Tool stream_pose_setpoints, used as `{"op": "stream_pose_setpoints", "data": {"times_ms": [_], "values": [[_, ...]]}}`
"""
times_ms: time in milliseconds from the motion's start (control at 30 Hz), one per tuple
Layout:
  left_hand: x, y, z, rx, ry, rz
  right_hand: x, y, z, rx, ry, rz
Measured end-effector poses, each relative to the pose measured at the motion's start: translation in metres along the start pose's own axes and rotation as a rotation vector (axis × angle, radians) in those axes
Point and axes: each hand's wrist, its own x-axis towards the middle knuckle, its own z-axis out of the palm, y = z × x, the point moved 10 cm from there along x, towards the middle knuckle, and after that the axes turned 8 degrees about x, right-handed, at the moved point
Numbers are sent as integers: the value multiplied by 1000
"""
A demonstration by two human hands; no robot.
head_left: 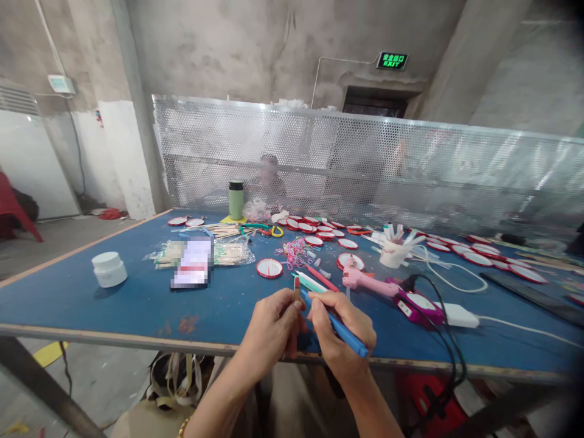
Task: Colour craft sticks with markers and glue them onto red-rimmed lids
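Observation:
My left hand [272, 328] is closed round a thin wooden stick with a reddish tip [297, 288], held upright above the near edge of the blue table [91, 298]. My right hand [341, 334] grips a blue pen-like tool [337, 326], its point close to the stick's tip. Both hands are side by side, touching or nearly so. Just beyond them lie loose red and white sticks [314, 281] and a round red-rimmed disc [269, 268].
A pink glue gun [365, 280] and a magenta one with black cords lie to the right, next to a white adapter [458, 314]. Several red-rimmed discs, a white cup of sticks [393, 250], bagged sticks, a white jar [109, 269], a green flask [236, 199]. A person sits behind the mesh screen.

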Motion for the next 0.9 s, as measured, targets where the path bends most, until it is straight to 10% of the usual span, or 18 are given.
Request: {"op": "stream_pose_setpoints", "data": {"times_ms": [900], "values": [[1, -4, -1, -83, 9, 14, -1, -5, 1, -8, -30, -62]]}}
